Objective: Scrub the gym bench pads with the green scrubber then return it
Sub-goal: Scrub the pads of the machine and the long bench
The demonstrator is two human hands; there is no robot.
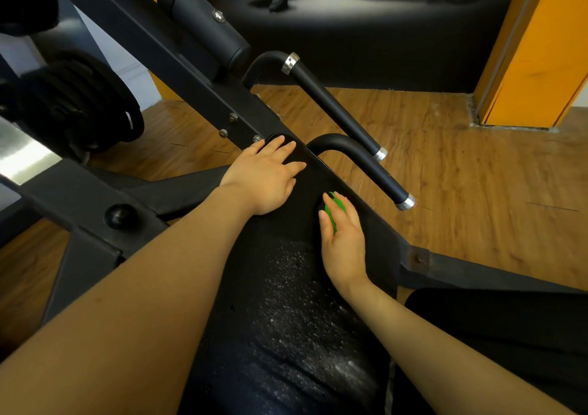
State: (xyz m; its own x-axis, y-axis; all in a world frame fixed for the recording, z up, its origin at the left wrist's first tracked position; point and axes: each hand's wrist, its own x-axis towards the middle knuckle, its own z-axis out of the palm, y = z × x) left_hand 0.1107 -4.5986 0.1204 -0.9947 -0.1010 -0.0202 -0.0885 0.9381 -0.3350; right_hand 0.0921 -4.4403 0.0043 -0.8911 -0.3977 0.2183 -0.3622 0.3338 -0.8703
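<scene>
With the right hand [345, 236] gripping the green scrubber [334, 210] and the left hand [265, 175] flat and open on the wet bench pad [286, 303], either could slip.

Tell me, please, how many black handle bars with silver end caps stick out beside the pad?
2: the upper handle bar runs from the frame toward the floor; the lower handle bar sits nearer, just beyond the right hand. Others may be hidden.

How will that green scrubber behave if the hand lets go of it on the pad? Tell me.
The green scrubber looks small enough to sit under the right hand, so it is probably light. Foam speckles the bench pad, so it may slide easily. Its shape is mostly hidden; whether it rolls cannot be told.
</scene>
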